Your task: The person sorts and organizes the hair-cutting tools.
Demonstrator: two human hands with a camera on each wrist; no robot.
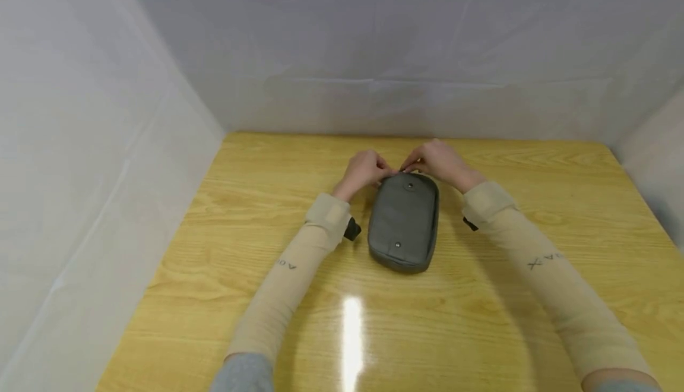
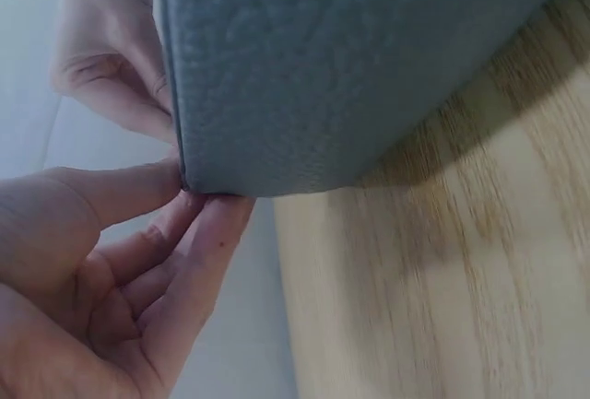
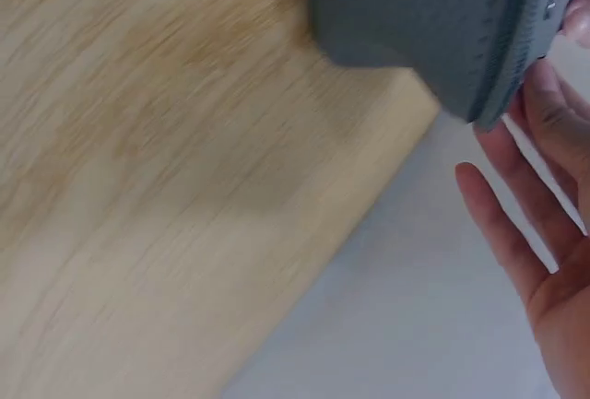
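On the wooden desk (image 1: 256,297) a grey pouch (image 1: 403,221) lies flat; left hand (image 1: 364,169) pinches its far edge, right hand (image 1: 437,159) works the same end, grip unclear; looks zipped, both snaps showing, so barely started I'd guess

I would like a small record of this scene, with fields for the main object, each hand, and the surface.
object: grey pouch, lying flat, two metal snaps on top
left hand: pinches the pouch's far end
right hand: fingertips at the same far end; exact grip unclear
surface: wooden table
surroundings: white sheeting on three sides
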